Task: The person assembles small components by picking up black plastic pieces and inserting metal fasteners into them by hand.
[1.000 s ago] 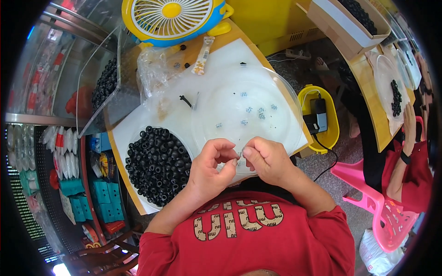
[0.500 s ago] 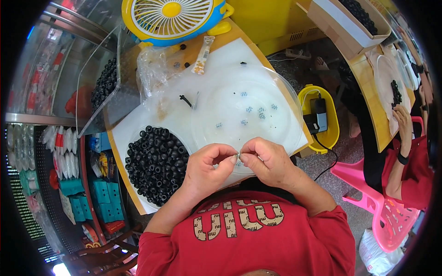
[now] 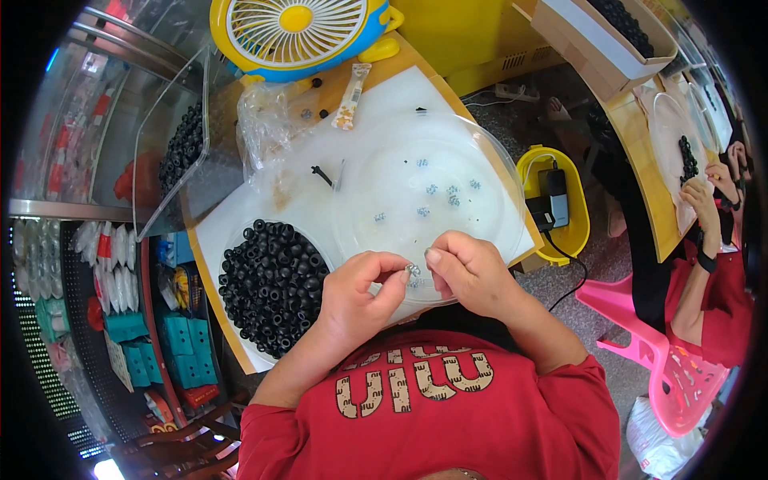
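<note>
My left hand (image 3: 364, 290) pinches a small silvery-blue openwork piece (image 3: 414, 271) between thumb and forefinger. A little to the right, my right hand (image 3: 472, 274) is also closed in a pinch, its fingertips apart from that piece. Whatever those fingers hold, if anything, is too small to make out. Both hands hover over the near edge of a clear round tray (image 3: 384, 180). Several similar silvery-blue pieces (image 3: 454, 194) lie scattered in the tray. Left of my left hand, a heap of black, ring-like beads (image 3: 272, 284) fills a shallow container.
A yellow and blue fan (image 3: 296, 20) stands at the table's far side, near a crumpled clear bag (image 3: 268, 120) and a slim packet (image 3: 352, 96). A clear bin (image 3: 172, 160) holds more black pieces. On the right are a yellow basket (image 3: 578, 240), a pink chair (image 3: 664, 360) and a co-worker's hand (image 3: 698, 200).
My hands have parted: the right fingertips have drawn up and to the right, away from the small piece in my left hand. A co-worker's second hand has come into sight.
</note>
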Demonstrator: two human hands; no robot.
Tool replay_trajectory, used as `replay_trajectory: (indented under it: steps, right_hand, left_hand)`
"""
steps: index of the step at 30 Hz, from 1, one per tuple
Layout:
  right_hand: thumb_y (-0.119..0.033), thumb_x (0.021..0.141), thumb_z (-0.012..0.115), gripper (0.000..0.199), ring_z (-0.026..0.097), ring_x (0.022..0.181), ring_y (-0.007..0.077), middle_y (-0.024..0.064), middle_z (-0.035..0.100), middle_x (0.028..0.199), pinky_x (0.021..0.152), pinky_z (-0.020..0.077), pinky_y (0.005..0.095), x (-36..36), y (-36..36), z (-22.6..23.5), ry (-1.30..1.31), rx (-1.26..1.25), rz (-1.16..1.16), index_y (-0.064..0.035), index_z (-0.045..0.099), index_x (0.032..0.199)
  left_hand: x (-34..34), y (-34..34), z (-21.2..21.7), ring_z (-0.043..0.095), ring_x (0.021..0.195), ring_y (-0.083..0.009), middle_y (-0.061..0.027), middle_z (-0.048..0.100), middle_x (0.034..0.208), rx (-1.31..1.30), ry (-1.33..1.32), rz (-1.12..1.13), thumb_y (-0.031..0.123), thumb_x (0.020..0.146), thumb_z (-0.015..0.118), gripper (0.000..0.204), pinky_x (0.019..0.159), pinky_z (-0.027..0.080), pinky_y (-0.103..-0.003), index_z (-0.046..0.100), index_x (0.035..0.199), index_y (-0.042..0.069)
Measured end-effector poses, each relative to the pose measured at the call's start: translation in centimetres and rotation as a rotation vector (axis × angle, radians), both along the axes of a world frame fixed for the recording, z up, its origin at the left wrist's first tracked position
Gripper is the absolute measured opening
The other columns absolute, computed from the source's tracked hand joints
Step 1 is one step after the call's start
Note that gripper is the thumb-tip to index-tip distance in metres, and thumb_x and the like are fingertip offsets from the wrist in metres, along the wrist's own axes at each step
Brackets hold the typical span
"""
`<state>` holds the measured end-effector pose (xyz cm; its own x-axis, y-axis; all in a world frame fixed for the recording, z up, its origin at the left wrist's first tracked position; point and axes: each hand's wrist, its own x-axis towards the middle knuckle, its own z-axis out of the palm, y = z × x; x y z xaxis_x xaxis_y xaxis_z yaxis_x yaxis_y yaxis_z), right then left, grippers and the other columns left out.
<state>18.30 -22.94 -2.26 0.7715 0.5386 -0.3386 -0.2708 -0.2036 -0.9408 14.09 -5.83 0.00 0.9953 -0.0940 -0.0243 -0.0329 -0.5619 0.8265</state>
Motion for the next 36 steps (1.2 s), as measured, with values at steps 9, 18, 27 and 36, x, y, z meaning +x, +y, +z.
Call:
replay_trajectory:
  steps: [9, 18, 27, 36]
  right_hand:
    - [-0.014, 0.078, 0.054, 0.015, 0.057, 0.071, 0.0251, 0.0114, 0.056, 0.074, 0.064, 0.0445, 0.0312, -0.4, 0.1, -0.3, -0.626, 0.028, 0.035, -0.0021, 0.053, 0.088]
    - [-0.014, 0.08, 0.05, 0.016, 0.057, 0.066, 0.0178, 0.0117, 0.059, 0.073, 0.059, 0.0448, 0.0276, -0.7, 0.2, -0.1, -0.085, 0.157, 0.035, 0.0004, 0.052, 0.086]
    - [-0.014, 0.081, 0.049, 0.016, 0.059, 0.069, 0.0201, 0.0128, 0.059, 0.074, 0.062, 0.0459, 0.0296, -0.6, 0.5, 0.0, -0.182, 0.086, -0.004, 0.0014, 0.054, 0.082]
    - [-0.014, 0.082, 0.049, 0.016, 0.058, 0.063, 0.0171, 0.01, 0.058, 0.069, 0.059, 0.0463, 0.0275, -0.1, 0.0, -0.1, -0.101, 0.124, 0.061, 0.0008, 0.052, 0.087]
  left_hand:
    - [0.3, 0.4, 0.2, 0.056, 0.069, -0.0109, -0.0068, 0.059, 0.079, -0.531, 0.47, 0.105, 0.005, 0.081, 0.055, 0.01, 0.063, 0.047, -0.023, 0.055, 0.087, -0.004]
    - [0.3, 0.5, -0.1, 0.057, 0.068, -0.0124, -0.0066, 0.058, 0.077, -0.653, 0.529, 0.126, 0.006, 0.08, 0.055, 0.01, 0.062, 0.048, -0.024, 0.054, 0.085, -0.002]
    - [0.4, 0.3, -0.1, 0.056, 0.066, -0.0121, -0.0055, 0.057, 0.075, -0.669, 0.557, 0.142, 0.007, 0.079, 0.056, 0.009, 0.061, 0.048, -0.024, 0.054, 0.084, -0.001]
    - [0.2, -0.1, 0.3, 0.054, 0.065, -0.0093, -0.0035, 0.058, 0.072, -0.121, 0.148, 0.006, 0.003, 0.073, 0.06, 0.007, 0.061, 0.044, -0.021, 0.057, 0.079, 0.0]
